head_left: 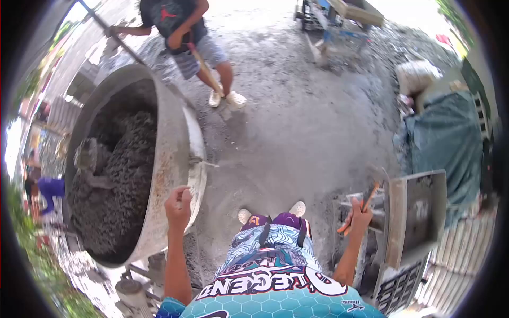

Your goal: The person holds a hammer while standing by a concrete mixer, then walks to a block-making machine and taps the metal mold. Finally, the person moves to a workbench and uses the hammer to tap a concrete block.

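My left hand [178, 206] is raised beside the rim of a large drum mixer [172, 159], its fingers curled in with nothing visible in them. Inside the drum lies a heap of dark grey, crumbly mix [124, 175]. On the other side, my right hand [360, 217] grips an orange-handled tool [375, 192] that points up and away from me; I cannot tell its exact kind. Close to that hand stands a metal box-like mould [419, 217] on a frame, with an open grid [400, 283] below it.
A person [180, 32] ahead holds a long-handled shovel [204, 66] to the grey ground [297, 132]. Farther back stands a blue-framed machine [344, 32]. A dark tarp [445, 143] and sacks [416, 77] lie at the right. Another person in purple [50, 192] is at far left.
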Motion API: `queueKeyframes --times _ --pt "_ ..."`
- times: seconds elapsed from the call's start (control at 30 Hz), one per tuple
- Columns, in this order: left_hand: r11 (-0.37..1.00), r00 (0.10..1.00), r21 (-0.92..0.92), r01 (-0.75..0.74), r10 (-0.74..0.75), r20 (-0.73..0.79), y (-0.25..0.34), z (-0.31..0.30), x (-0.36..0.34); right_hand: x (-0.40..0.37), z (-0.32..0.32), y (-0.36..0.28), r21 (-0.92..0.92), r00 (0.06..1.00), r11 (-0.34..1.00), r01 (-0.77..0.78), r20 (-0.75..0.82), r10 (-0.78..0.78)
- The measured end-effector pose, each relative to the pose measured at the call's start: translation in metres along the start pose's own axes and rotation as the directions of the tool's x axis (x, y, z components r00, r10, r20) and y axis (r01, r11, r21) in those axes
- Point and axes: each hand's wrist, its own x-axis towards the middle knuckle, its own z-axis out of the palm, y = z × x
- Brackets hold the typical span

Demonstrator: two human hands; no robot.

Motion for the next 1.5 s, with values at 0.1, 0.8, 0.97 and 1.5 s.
queueKeyframes --times 0.1,0.8,0.97,1.5 --pt "0.992 0.994 -0.128 0.019 -0.006 0.106 -0.026 0.025 0.015 -0.037 0.012 -0.043 -0.107 0.988 0.991 0.082 0.141 -0.066" --pt "0.739 -0.130 -0.026 0.673 0.152 0.980 0.342 0.385 -0.258 -0.127 -0.197 -0.154 0.071 0.553 0.567 0.821 -0.345 -0.758" --pt "0.758 0.004 -0.464 0.459 0.520 0.854 0.413 0.422 -0.283 -0.113 -0.361 -0.258 0.164 0.432 0.403 0.901 -0.443 -0.786" --pt "0.887 0.451 0.183 -0.423 0.031 0.892 0.217 0.357 -0.096 0.302 -0.481 0.018 0.015 0.522 0.661 0.750 -0.628 -0.578"
